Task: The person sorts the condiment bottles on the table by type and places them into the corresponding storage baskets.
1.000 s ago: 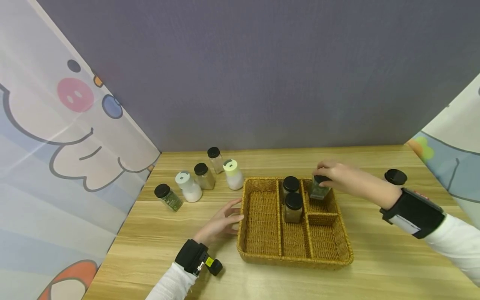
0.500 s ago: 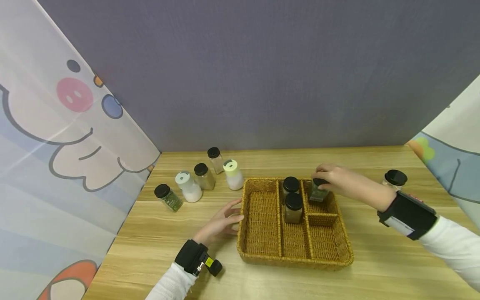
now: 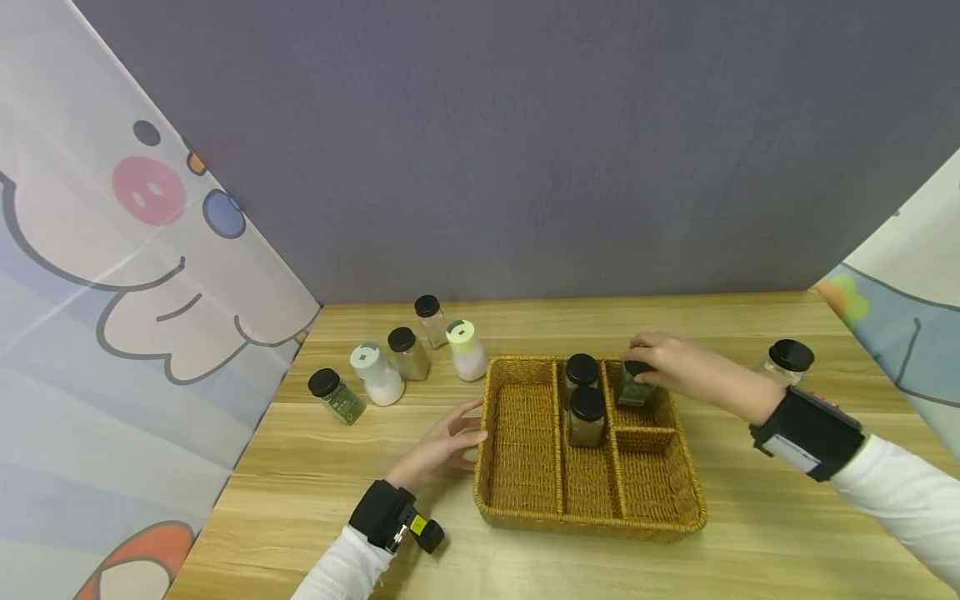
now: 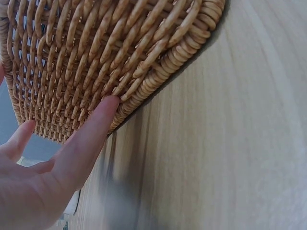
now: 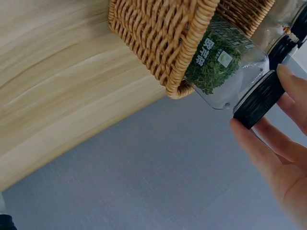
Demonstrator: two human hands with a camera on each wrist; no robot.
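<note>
My right hand (image 3: 671,364) pinches the black lid of a clear spice jar (image 5: 218,67) between thumb and fingers. Green dried herbs fill part of this jar. It stands in the back right compartment of a brown woven basket (image 3: 525,515), its upper part above the rim in the right wrist view. My left hand (image 3: 444,446) touches the basket's left outer wall with its fingertips, the fingers fairly straight. In the left wrist view one fingertip (image 4: 111,103) presses low on the weave. Two black-lidded jars (image 3: 587,417) stand one behind the other in the basket's middle compartment.
Left of the basket stand a green herb jar (image 3: 339,396), a white-capped shaker (image 3: 377,375), a yellow-capped shaker (image 3: 467,350) and two black-lidded jars (image 3: 409,354). Another black-lidded jar (image 3: 789,360) is at the right, behind my right wrist. A grey wall (image 3: 525,167) borders the table's back.
The herb jar has gone slightly lower into the back right compartment with my right hand on its lid. My right forearm has shifted a little left. My left hand has stayed put.
</note>
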